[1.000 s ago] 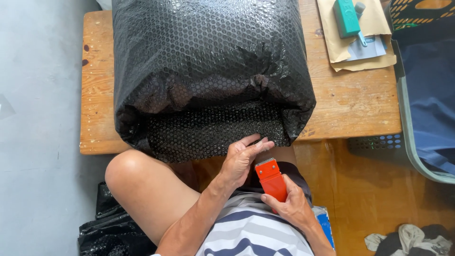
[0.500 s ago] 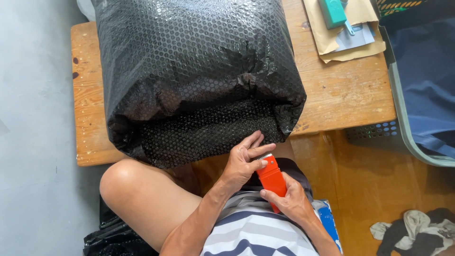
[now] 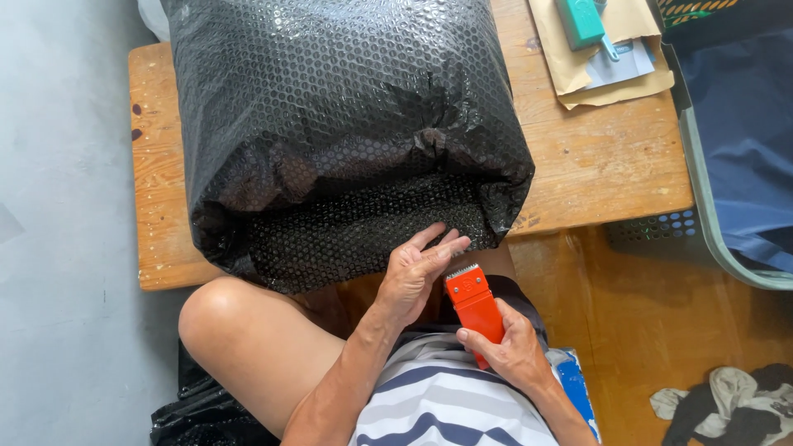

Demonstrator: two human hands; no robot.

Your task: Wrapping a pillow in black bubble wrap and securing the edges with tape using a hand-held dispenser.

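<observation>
A big bundle wrapped in black bubble wrap [image 3: 347, 124] lies on a low wooden table [image 3: 595, 173], its near end hanging over the front edge. My left hand [image 3: 417, 272] rests with fingers spread against that near end, right beside the toothed front of an orange tape dispenser [image 3: 472, 304]. My right hand [image 3: 514, 351] grips the dispenser's rear, over my lap. Whether tape is stretched between the dispenser and my left fingers I cannot tell.
A brown envelope [image 3: 611, 66] with a teal tool [image 3: 582, 23] and a card lies at the table's back right. A grey-green basket [image 3: 727, 165] with blue cloth stands at the right. Crumpled cloth [image 3: 727, 409] lies on the orange floor, black wrap [image 3: 194, 413] lower left.
My left hand has slid from the dispenser's teeth up onto the bundle's near end. The dispenser has shifted slightly up and stands more upright.
</observation>
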